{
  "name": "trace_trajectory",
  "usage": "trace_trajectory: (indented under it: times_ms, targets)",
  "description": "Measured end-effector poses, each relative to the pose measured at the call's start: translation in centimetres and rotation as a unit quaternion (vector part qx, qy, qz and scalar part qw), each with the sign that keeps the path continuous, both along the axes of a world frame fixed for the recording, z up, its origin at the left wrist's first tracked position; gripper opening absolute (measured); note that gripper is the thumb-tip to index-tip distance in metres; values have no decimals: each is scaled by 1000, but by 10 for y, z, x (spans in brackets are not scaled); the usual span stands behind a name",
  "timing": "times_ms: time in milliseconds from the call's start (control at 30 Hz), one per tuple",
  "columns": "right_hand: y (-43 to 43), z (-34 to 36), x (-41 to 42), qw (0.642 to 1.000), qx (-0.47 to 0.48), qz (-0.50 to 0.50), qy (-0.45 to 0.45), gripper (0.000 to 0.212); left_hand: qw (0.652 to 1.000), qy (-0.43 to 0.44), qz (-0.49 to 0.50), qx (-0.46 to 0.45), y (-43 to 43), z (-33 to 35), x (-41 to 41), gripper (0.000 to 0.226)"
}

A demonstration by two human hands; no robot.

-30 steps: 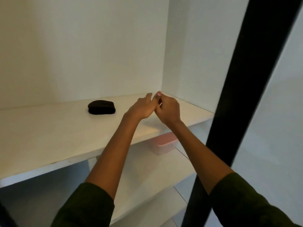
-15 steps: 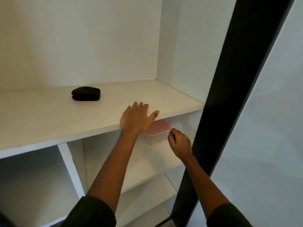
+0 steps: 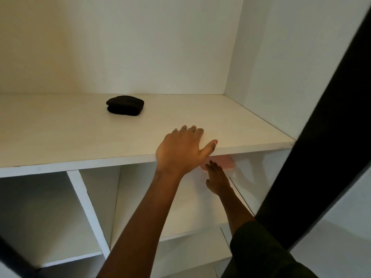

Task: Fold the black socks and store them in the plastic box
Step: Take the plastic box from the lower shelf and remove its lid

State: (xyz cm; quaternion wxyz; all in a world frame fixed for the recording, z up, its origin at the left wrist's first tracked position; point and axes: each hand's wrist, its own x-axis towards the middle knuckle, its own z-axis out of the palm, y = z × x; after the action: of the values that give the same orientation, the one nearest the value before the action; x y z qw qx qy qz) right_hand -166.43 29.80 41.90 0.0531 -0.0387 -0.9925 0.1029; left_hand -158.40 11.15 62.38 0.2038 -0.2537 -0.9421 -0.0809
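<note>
At the front edge of the upper shelf [image 3: 60, 137] the left hand [image 3: 180, 151] is laid palm down, its fingers spread and its thumb stretched out to the right along the edge, with nothing held in it. Just below and to its right, the right hand [image 3: 216, 177] is reached into the compartment under that shelf, fingers extended forward and apart, their tips at the pink lid of the plastic box [image 3: 225, 162]; whether the lid is actually touched cannot be told, and nothing is gripped. Only a corner of the box is seen, the remainder being hidden by the shelf edge and the left hand. It is set on the lower shelf [image 3: 190, 213], near the white right wall of the closet. The folded black socks [image 3: 125, 105] are found as a compact bundle farther back on the upper shelf, well apart from both hands and to their left. A white vertical divider [image 3: 88, 209] is seen below left, and a black door frame [image 3: 313, 137] at the right.
</note>
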Motion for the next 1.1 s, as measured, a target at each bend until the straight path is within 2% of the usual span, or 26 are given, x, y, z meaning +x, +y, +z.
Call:
trace_trajectory:
  times_ms: [233,333,433,600,767,867,1100]
  targets:
    - [0,-25,-36,998,56,30,12,75,1000,12,9,16,1,-4,-4,61]
    - [-1,-25,-38,994,68,-1,82,61,1000,26,-5,9,1,-4,-3,60]
    - [-4,-20,-31,996,19,9,89,44,1000,21,-6,-4,1,-3,0,61]
    - [-12,-3,-13,997,40,8,68,45,1000,22,-1,-7,1,-1,3,60]
    - [-27,29,12,998,35,12,58,37,1000,9,1,-8,0,2,5,60]
    - [-33,50,33,998,29,14,61,39,1000,-12,-8,-2,-2,5,8,62]
    - [-55,101,99,998,-26,-11,59,49,990,-126,-62,5,-9,12,3,66]
